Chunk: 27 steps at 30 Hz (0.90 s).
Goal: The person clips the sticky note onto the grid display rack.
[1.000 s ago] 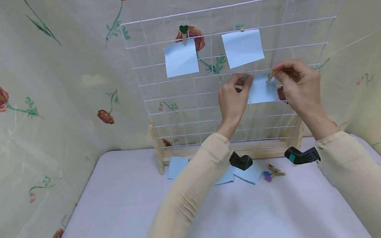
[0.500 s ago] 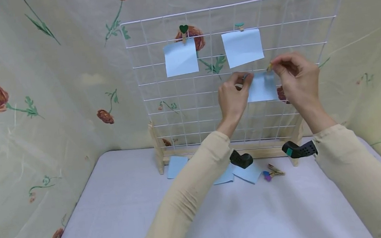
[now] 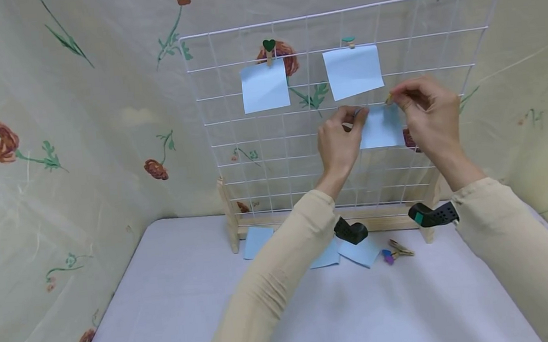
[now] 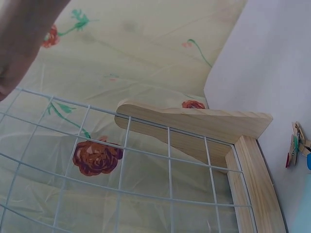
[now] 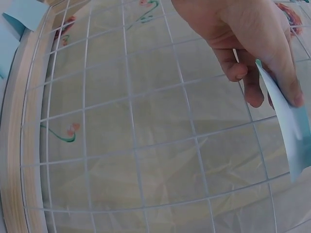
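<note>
Grid (image 3: 338, 12), upper part: two pegged sheets (image 3: 265, 87); mid-right: left hand (image 3: 337, 144) pinches one sheet (image 3: 381, 127), right hand (image 3: 429, 114) pinches one peg (image 3: 388, 98).

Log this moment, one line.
left hand: holds blue note; right hand: pinches clothespin at note's top edge; grid: two notes clipped higher

Cream sleeves (image 3: 270, 281) — black wrist cameras (image 3: 351, 232) — one teal-marked

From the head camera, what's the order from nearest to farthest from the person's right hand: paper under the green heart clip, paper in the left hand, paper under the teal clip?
From the right hand:
1. Paper in the left hand: immediately left.
2. Paper under the teal clip: up and left.
3. Paper under the green heart clip: farthest left.
</note>
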Each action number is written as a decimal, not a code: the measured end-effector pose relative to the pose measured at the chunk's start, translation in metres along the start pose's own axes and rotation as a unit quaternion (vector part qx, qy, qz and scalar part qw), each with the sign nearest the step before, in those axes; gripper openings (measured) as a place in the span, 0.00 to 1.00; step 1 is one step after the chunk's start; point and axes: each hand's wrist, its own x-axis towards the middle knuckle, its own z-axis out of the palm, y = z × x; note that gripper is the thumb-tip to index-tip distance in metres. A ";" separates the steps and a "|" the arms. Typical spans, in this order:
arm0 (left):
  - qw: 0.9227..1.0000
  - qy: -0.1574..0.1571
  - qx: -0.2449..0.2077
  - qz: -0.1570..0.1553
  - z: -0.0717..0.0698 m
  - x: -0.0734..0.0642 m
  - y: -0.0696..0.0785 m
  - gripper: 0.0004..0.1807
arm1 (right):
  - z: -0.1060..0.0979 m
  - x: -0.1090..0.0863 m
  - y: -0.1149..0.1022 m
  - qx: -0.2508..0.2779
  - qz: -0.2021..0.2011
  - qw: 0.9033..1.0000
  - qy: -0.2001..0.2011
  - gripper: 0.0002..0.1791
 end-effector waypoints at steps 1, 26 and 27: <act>1.000 0.001 0.000 0.000 0.000 0.000 0.000 0.14 | 0.000 0.000 -0.001 -0.002 -0.001 1.000 -0.001 0.06; 1.000 0.011 0.019 -0.017 0.001 0.000 0.004 0.14 | 0.002 0.003 -0.004 -0.063 -0.058 0.996 -0.009 0.08; 1.000 0.012 0.019 -0.016 0.001 0.000 0.004 0.14 | 0.002 0.004 -0.004 -0.064 -0.060 0.996 -0.008 0.08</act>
